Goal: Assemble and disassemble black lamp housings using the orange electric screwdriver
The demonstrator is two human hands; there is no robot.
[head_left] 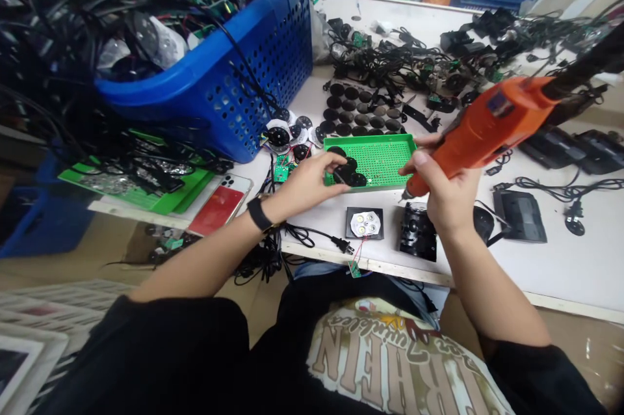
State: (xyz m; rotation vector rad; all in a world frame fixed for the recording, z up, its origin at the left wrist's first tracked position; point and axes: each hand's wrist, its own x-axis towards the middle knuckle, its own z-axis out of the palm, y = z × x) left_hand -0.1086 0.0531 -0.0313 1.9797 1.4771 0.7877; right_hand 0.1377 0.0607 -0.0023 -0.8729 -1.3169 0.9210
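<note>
My right hand (451, 197) is wrapped around an orange electric screwdriver (492, 125), whose bit points down and left beside the green tray. At the tray's left end, my left hand (314, 181) has its thumb and fingers curved around a black round part (340, 175). Several similar black discs (358, 179) lie close by in the green perforated tray (394, 179), along with small screws. On the table in front of me are a square black piece with a white LED board (366, 224) and a black housing (418, 233).
A large blue basket (214, 99) heaped with cables and boards stands at the left. A red-backed phone (219, 207) lies near the edge. Rows of black cups (361, 107) and tangled cables (385, 64) fill the back. A black plug (344, 244) lies at the front edge.
</note>
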